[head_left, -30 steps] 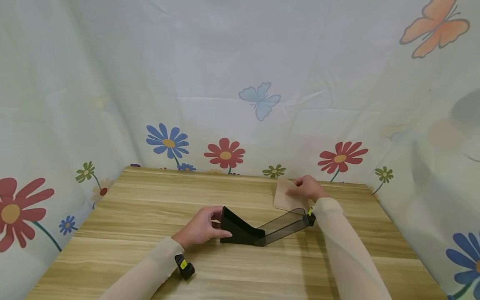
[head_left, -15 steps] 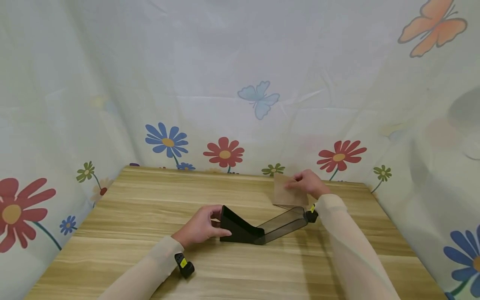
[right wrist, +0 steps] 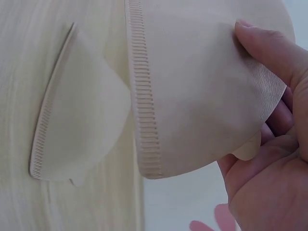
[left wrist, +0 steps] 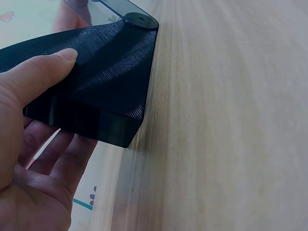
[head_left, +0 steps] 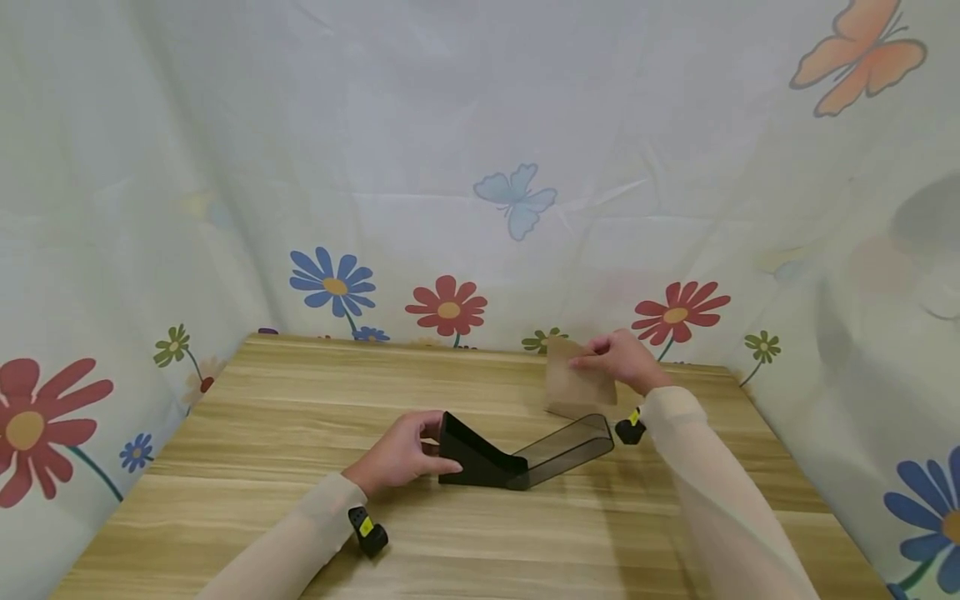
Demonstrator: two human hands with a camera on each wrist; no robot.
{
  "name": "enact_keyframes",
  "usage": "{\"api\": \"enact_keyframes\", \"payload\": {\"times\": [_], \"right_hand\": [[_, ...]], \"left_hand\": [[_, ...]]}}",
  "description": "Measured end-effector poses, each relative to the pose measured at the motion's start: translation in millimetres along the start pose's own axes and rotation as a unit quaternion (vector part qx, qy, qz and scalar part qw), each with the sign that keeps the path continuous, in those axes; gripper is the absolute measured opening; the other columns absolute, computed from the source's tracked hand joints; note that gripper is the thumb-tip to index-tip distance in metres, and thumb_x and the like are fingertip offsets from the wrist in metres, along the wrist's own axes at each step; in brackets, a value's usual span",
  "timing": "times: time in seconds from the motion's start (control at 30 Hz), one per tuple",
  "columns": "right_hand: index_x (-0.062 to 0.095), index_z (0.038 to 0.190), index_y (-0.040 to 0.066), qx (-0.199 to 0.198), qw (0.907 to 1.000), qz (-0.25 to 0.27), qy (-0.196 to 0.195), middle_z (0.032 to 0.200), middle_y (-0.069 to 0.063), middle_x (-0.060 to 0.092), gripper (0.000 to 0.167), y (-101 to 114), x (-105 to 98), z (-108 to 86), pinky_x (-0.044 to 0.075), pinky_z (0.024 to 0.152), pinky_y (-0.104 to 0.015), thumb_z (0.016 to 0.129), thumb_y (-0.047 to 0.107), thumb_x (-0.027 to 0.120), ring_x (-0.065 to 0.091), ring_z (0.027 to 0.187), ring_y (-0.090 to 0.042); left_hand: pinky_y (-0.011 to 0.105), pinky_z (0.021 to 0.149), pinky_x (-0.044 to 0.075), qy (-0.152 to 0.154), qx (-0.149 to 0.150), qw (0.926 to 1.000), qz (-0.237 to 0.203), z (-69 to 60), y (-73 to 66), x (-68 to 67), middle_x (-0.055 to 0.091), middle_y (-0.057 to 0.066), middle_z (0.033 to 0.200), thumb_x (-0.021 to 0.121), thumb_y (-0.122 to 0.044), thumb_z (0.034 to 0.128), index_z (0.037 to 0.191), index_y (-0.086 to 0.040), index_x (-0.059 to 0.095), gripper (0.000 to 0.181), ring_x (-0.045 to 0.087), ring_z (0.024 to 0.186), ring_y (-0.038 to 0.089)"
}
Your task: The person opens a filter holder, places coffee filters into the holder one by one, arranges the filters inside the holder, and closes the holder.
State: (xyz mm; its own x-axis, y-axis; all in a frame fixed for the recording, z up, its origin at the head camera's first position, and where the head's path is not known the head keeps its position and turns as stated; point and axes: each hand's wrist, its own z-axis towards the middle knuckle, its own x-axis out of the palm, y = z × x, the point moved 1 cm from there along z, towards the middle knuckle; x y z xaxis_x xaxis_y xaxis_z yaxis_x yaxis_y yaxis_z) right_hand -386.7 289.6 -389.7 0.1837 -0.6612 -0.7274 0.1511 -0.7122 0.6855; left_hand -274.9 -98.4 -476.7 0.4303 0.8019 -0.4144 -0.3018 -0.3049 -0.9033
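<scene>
Paper filter [right wrist: 207, 91], tan, fan-shaped, crimped along one edge: pinched in the right-hand grip [head_left: 628, 362], thumb laid flat on the near face, other fingers behind. It hangs at a tilt to the left of that grip, towards the far edge of the counter [head_left: 337, 542]; whether its lower edge touches anything cannot be told.

Second filter [right wrist: 79, 110], same pattern, tan, crimped edge, small tab: lying on the counter below the right-hand grip, mostly hidden by the held piece in the head view.

Holder [head_left: 480, 457], black, wedge-sided, finely ribbed: held in the left-hand grip [head_left: 401, 454], thumb pressed on the near side wall, other fingers around the far side and end. It sits at counter level, directly right of that grip.

Lid [head_left: 570, 446], smoky, see-through, joined to the holder at a round pivot [left wrist: 141, 20]: swung out from the body, reaching rightwards from the left-hand grip; its free end stands below the right-hand grip, near the right wrist camera [head_left: 630, 427], black with yellow label.

Left wrist camera [head_left: 368, 532], matching: behind the left-hand grip, by the pale sleeve [head_left: 300, 533].

Curtain [head_left: 420, 125], white, printed with flowers and butterflies: beyond both grips.
</scene>
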Motion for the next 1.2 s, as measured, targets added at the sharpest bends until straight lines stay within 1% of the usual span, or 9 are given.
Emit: {"api": "enact_keyframes", "payload": {"times": [0.2,0.3,0.43,0.6,0.7,0.83,0.9,1.07,1.2], "right_hand": [[0.073,0.079,0.009,-0.003,1.0,0.004,-0.001,0.075,-0.001,0.055,0.043,12.0,-5.6,-8.9,0.038,0.063,-0.033,0.083,0.051,0.082,0.045,0.074,-0.022],[0.072,0.079,0.009,0.0,0.9999,0.011,-0.003,0.076,-0.001,0.056,0.042,18.6,-7.8,-14.5,0.038,0.063,-0.033,0.083,0.05,0.083,0.045,0.074,-0.022],[0.075,0.081,0.009,-0.003,0.9998,0.02,-0.005,0.078,-0.001,0.06,0.041,27.7,-10.9,-20.8,0.04,0.064,-0.033,0.082,0.05,0.084,0.047,0.076,-0.022],[0.076,0.086,0.006,-0.011,0.999,0.043,-0.01,0.08,-0.002,0.062,0.042,41.2,-13.8,-29.3,0.041,0.066,-0.032,0.082,0.047,0.084,0.048,0.079,-0.023],[0.077,0.09,0.005,-0.012,0.9983,0.056,-0.011,0.085,-0.002,0.066,0.043,50.4,-14.2,-35.4,0.045,0.07,-0.032,0.081,0.046,0.085,0.051,0.084,-0.024],[0.078,0.092,0.005,-0.008,0.9969,0.078,-0.007,0.09,-0.001,0.069,0.044,65.9,-12.1,-44.3,0.048,0.074,-0.031,0.079,0.046,0.087,0.055,0.089,-0.024],[0.078,0.091,0.005,-0.01,0.9961,0.087,-0.005,0.088,0.0,0.069,0.043,73.5,-9.9,-48.4,0.048,0.074,-0.03,0.079,0.046,0.087,0.055,0.089,-0.024],[0.075,0.086,0.007,-0.021,0.9949,0.098,-0.013,0.083,0.002,0.065,0.041,87.2,-2.1,-56.3,0.047,0.068,-0.029,0.078,0.045,0.088,0.053,0.084,-0.022],[0.076,0.088,0.007,-0.034,0.9927,0.115,-0.01,0.083,0.001,0.067,0.038,97.1,6.2,-61.6,0.049,0.066,-0.029,0.079,0.041,0.088,0.057,0.081,-0.021]], "left_hand": [[0.026,0.088,0.057,0.0,-0.001,1.0,-0.005,1.0,3.3,0.8,0.071,-0.004,0.104,0.089,-0.034,0.0802,0.105,-0.026,0.07,0.032,0.069,0.1,0.017],[0.026,0.089,0.057,0.001,-0.001,1.0,-0.004,1.9,5.3,1.5,0.071,-0.004,0.104,0.089,-0.036,0.0797,0.104,-0.026,0.07,0.033,0.069,0.1,0.017],[0.026,0.091,0.057,0.002,0.0,1.0,-0.004,2.6,6.7,1.7,0.071,-0.004,0.104,0.089,-0.037,0.0789,0.104,-0.026,0.07,0.034,0.068,0.1,0.017],[0.026,0.09,0.057,0.001,0.003,1.0,-0.007,2.3,6.3,1.3,0.071,-0.003,0.104,0.09,-0.036,0.0789,0.104,-0.026,0.07,0.034,0.068,0.1,0.018],[0.025,0.09,0.057,0.0,0.003,1.0,-0.006,2.0,5.5,0.8,0.071,-0.003,0.104,0.09,-0.037,0.0789,0.104,-0.025,0.07,0.033,0.068,0.1,0.019],[0.025,0.089,0.056,0.0,0.001,1.0,-0.009,2.0,4.5,0.3,0.071,-0.003,0.104,0.089,-0.036,0.0791,0.104,-0.026,0.07,0.034,0.068,0.1,0.019],[0.025,0.089,0.057,0.0,0.001,0.9999,-0.011,1.9,3.9,0.3,0.071,-0.003,0.104,0.089,-0.036,0.0792,0.104,-0.026,0.07,0.033,0.068,0.1,0.019],[0.027,0.087,0.056,0.001,-0.002,1.0,-0.008,1.2,1.1,0.3,0.071,-0.004,0.104,0.089,-0.035,0.0795,0.105,-0.026,0.07,0.033,0.068,0.101,0.018],[0.027,0.084,0.057,0.002,-0.006,1.0,-0.005,0.4,-1.6,0.1,0.072,-0.004,0.105,0.089,-0.032,0.0801,0.106,-0.026,0.07,0.033,0.068,0.101,0.017]]}}
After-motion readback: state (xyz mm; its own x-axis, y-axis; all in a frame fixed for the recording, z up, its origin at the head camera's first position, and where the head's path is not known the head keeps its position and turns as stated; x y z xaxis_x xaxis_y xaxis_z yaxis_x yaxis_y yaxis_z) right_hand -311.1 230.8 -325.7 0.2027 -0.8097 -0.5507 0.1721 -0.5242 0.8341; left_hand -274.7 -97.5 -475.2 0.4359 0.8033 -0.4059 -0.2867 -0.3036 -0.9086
